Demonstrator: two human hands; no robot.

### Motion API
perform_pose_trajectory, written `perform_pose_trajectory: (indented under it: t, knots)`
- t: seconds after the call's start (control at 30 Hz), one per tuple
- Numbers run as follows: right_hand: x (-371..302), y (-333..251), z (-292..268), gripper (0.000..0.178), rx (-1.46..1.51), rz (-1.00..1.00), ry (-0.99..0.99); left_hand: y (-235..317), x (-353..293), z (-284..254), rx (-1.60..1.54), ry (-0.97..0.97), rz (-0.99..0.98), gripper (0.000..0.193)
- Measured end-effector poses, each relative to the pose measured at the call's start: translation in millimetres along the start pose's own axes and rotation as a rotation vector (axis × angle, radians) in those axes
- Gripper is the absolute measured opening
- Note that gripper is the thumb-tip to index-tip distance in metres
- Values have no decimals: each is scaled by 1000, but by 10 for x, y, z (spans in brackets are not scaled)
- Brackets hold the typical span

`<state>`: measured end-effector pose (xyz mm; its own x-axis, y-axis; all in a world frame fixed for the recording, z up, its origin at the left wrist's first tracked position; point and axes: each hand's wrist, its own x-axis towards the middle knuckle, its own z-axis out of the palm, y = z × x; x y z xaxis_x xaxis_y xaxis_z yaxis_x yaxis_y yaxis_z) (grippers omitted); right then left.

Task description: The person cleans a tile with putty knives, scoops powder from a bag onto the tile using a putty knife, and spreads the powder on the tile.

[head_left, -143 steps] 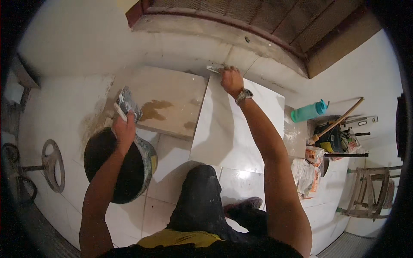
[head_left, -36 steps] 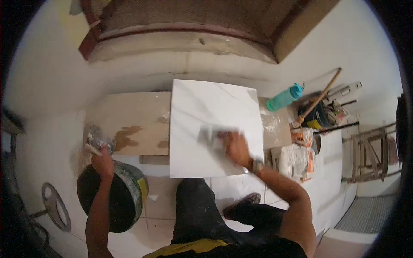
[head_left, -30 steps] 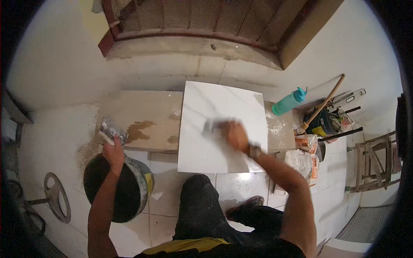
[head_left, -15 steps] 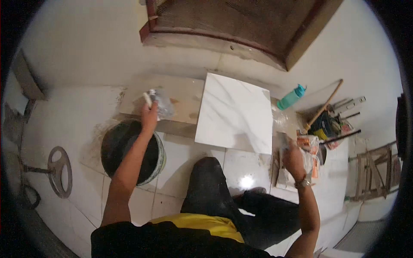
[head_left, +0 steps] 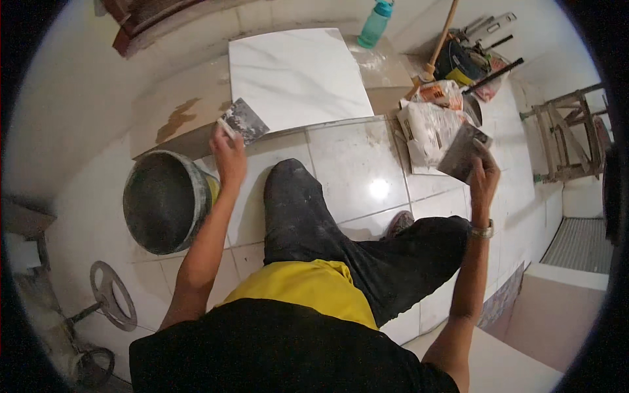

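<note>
In my left hand (head_left: 228, 154), fingers closed, is a wide putty knife (head_left: 246, 122) with a pale handle and a square grey blade smeared with whitish residue. It is held up by the near left corner of a large white marbled tile (head_left: 295, 75), which lies on a low ledge (head_left: 154, 108). My right hand (head_left: 483, 177) grips a flat grey rectangular scraper (head_left: 464, 152), dirty on its face; any handle is hidden by the fingers. That hand is apart from the tile, near a white-and-orange bag (head_left: 429, 131).
Below my left hand stands a large dark bucket (head_left: 160, 203). A teal bottle (head_left: 375, 25) is on the ledge past the tile. At the right are a black bucket of tools (head_left: 458, 62), a wooden pole (head_left: 442, 36) and a wooden stand (head_left: 570, 134). A steering-wheel-like ring (head_left: 113, 295) is at lower left.
The view has shifted, with the tile and ledge now higher in the picture. My left hand has moved toward the tile's near corner. My right hand has moved away from the tile with the scraper.
</note>
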<state>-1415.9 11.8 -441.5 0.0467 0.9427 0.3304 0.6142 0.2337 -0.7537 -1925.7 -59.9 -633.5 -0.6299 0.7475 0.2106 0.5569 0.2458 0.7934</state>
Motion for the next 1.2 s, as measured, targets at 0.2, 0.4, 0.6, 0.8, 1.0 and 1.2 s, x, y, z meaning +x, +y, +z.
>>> perform_pose_trajectory:
  t: [0.2, 0.4, 0.6, 0.8, 1.0, 1.2]
  knots:
    - [-120, 6, -9, 43, 400, 244, -53, 403, -1117, 247, 386, -1113, 661, 47]
    - [-306, 62, -218, 53, 537, 231, 50, -504, -170, 994, 662, -846, 192, 41]
    - [-436, 206, -924, 29, 870, 217, 644, 399, -1756, 1630, 272, -1055, 451, 38]
    - [-329, 608, -988, 18, 1071, 351, 490, 278, -2019, 2744, -311, -1195, -565, 38]
    - [30, 573, -811, 26, 1156, 352, 613, 181, -2280, 3636, -179, -1130, -94, 38]
    - [491, 1176, -353, 22, 1386, 306, 273, 842, -1969, 4443, -475, -1040, -359, 39]
